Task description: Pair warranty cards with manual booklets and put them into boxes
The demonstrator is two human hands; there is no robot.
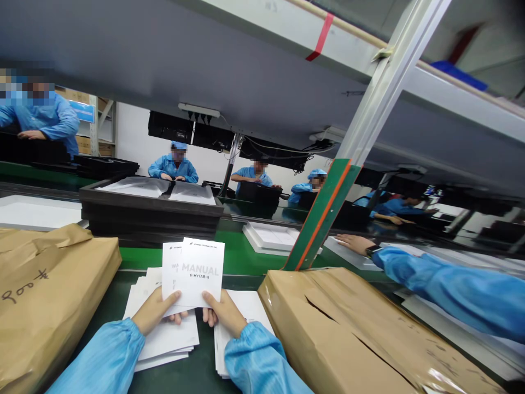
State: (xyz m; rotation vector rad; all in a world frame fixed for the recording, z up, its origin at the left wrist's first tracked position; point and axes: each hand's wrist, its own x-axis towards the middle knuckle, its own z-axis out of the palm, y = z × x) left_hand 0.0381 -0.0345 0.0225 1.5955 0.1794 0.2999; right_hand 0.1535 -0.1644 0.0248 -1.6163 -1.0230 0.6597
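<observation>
My left hand and my right hand together hold up two white booklets; the front one reads "MANUAL". The left thumb presses the lower left corner, the right thumb the lower right. Under my hands lie two stacks of white booklets, one on the left and one on the right, on the dark green worktop. Both my sleeves are light blue.
Brown paper-wrapped bundles flank me at left and right. A stack of black trays stands beyond the green conveyor belt. A co-worker's blue-sleeved arm reaches in from the right. A metal frame post slants upward. Other blue-coated people work behind.
</observation>
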